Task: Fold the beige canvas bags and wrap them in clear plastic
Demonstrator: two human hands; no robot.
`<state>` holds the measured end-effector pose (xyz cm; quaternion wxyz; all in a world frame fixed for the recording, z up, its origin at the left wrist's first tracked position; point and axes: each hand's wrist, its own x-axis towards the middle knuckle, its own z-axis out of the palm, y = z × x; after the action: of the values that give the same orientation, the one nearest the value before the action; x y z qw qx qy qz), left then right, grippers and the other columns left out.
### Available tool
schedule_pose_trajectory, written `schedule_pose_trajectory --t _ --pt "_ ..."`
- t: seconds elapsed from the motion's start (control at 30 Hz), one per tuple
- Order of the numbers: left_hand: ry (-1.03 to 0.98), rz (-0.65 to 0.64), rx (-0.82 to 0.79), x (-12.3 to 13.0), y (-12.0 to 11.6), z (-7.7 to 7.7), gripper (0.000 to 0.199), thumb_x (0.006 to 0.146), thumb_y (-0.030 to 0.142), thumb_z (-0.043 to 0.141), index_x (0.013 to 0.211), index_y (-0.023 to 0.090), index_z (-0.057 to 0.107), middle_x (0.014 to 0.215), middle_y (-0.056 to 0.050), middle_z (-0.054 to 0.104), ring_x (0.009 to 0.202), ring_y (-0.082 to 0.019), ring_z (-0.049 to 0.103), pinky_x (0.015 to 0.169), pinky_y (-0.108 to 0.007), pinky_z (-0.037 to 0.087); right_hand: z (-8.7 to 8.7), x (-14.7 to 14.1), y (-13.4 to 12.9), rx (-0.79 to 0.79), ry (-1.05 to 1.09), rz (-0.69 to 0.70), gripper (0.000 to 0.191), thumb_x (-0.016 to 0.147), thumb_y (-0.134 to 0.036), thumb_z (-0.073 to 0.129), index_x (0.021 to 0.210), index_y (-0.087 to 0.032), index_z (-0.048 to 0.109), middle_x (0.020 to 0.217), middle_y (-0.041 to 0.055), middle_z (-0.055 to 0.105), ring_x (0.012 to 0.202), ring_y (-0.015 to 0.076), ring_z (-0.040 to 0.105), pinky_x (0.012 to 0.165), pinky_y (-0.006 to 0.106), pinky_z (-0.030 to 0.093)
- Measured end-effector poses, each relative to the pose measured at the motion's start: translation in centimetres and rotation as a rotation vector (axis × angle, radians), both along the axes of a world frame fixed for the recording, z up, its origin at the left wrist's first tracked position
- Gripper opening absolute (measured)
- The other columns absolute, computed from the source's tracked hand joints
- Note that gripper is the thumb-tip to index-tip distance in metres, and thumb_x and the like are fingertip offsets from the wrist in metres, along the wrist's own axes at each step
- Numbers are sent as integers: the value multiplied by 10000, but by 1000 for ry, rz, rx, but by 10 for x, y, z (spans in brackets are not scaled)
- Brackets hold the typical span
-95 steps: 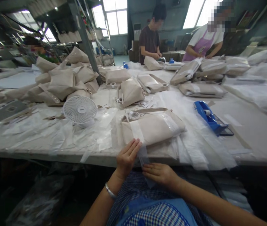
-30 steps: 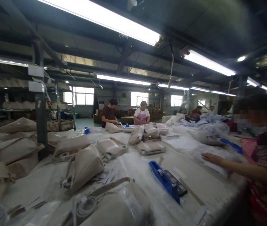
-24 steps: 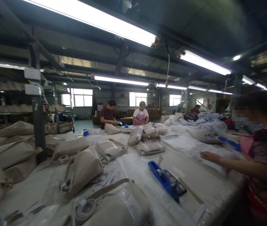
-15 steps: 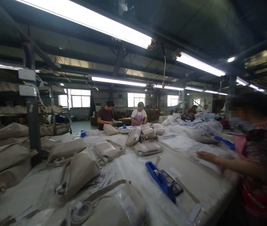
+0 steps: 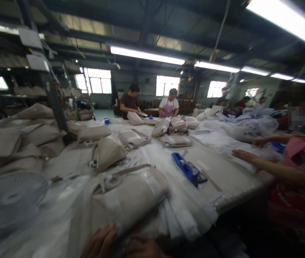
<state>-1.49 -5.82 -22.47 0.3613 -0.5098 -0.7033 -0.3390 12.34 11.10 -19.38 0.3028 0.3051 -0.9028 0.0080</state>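
Note:
At the bottom edge my left hand [image 5: 100, 240] has its fingers bent and pressed together, by the near end of a beige bag [image 5: 133, 200]. My right hand [image 5: 144, 246] lies just to its right, low in the picture, fingers curled inward. Both hands are partly cut off and blurred, so what they grip is hidden. The beige bag lies on its side with a rolled strap [image 5: 112, 182] on top and a clear wrapping strip across it. Clear plastic bags [image 5: 179, 200] spread out along its right side.
A blue tape dispenser [image 5: 184, 168] sits beside a dark flat device [image 5: 199, 173]. A fan [image 5: 14, 199] stands at left, near piled beige bags [image 5: 1, 147]. A co-worker's hand [image 5: 245, 156] rests on plastic at right; two people work across the table. A post [image 5: 55, 104] rises at left.
The view has tipped down and turned a little. My two hands and the fan have come into sight. At right, the co-worker's second hand now shows over the plastic.

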Motion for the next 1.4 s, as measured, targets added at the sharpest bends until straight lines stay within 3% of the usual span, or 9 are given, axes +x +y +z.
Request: schedule_pose_trajectory --t 0.07,0.13,0.27,0.53,0.7,0.83,1.1,1.2,1.4 --pt "43 73 -84 15 -17 3 279 888 142 560 1106 268 680 1038 -19 749 939 -195 702 938 -309 551 -22 3 -8 -168 -24 45 222 983 -210 547 853 -236 724 955 7 772 944 153 719 977 386 566" --pt "25 98 -173 20 -23 8 207 919 179 573 1099 230 660 1069 -41 741 981 -204 685 987 -340 524 -37 7 -13 -326 60 90 192 981 -169 542 937 -186 728 966 35 783 986 158 725 1012 392 551" --pt "-49 112 -241 16 -20 10 192 941 213 593 1127 217 642 1113 -61 727 1055 -206 655 1042 -362 481 -45 12 -10 -432 -9 147 203 979 -113 533 1103 -144 691 1073 82 768 1116 186 689 1059 429 521" --pt "-56 102 -252 13 -21 18 218 927 177 618 1143 196 634 1145 -65 717 1097 -200 636 1061 -366 463 -33 26 -8 -433 -51 130 234 983 -114 524 1157 -164 673 1101 72 762 1106 176 694 1023 387 552" --pt "-81 102 -238 14 -19 12 215 919 158 622 1129 199 637 1145 -58 723 1120 -208 637 1059 -381 473 -29 23 -9 -433 -83 170 270 990 -115 501 1202 -180 654 1115 64 758 1098 176 697 1009 386 560" --pt "-109 104 -214 20 -19 7 210 929 149 605 1127 208 645 1151 -44 726 1134 -199 640 1070 -381 483 -13 17 -6 -453 -96 167 290 964 -102 522 1205 -199 651 1123 55 757 1091 174 700 1022 395 542" --pt "-132 11 -257 27 -31 4 262 946 91 550 1180 179 630 1309 -85 654 1296 -222 552 1137 -434 458 32 -32 2 -635 -199 -32 218 942 -142 558 1026 -258 723 1051 12 775 1011 155 723 1040 378 487" --pt "-119 1 -230 27 -34 1 241 947 72 532 1148 158 635 1278 -114 660 1304 -234 547 1129 -439 470 38 -57 4 -636 -243 -137 123 917 -195 633 916 -258 740 1053 -4 773 1044 178 711 1099 431 414" --pt "-143 26 -205 22 -35 4 364 948 86 539 1299 175 568 1287 -110 655 1261 -208 586 1081 -358 512 35 -88 13 -542 -311 -297 36 825 -262 748 792 -267 734 1152 -21 742 1213 248 612 1155 519 298"
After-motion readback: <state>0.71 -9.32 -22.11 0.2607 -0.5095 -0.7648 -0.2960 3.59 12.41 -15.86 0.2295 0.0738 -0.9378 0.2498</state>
